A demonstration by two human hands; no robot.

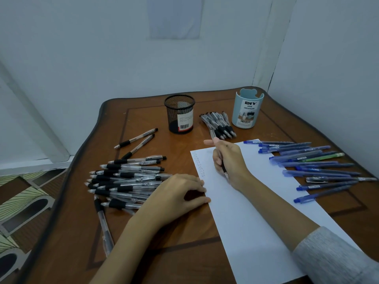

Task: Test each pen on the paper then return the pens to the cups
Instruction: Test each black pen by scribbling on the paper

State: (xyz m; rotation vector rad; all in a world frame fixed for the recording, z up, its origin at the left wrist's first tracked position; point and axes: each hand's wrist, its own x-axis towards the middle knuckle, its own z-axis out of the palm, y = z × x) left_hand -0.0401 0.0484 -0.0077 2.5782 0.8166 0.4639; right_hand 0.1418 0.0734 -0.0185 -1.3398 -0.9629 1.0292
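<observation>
Dozens of pens lie spread over the worktop [184, 253], and the action is dead centre. The right hand [229, 158] hangs over the upper part of the paper [256, 212], its grip wrapped round one pen [225, 170], fist-style. The writing tip pokes out below the heel of the hand, pointing toward six o'clock, and one finger sticks out toward nine. Whether the tip touches the sheet, I can't tell.

The left hand [178, 193] sits at the sheet's nine o'clock edge. Its grip holds nothing, fingers loosely bent with the tips on the edge of the paper. A thin column of test marks [200, 165] runs down the paper's left margin, just beside the right hand.

Over at nine o'clock lies a big heap of clear pens [127, 181]. One stray pen [103, 228] lies alone at seven, and a pair of pens [135, 140] sits at ten. Up at twelve stands the black mesh cup [180, 113], upright. At one o'clock is the pale blue cup [247, 109], upright too, with a small bunch of clear pens [219, 126] on the worktop between them.

At three o'clock there's a fan of blue pens [313, 171], some overlapping the paper's right edge, with a green pen [324, 156] among them. A grey sleeve [328, 253] covers the right forearm at five.
</observation>
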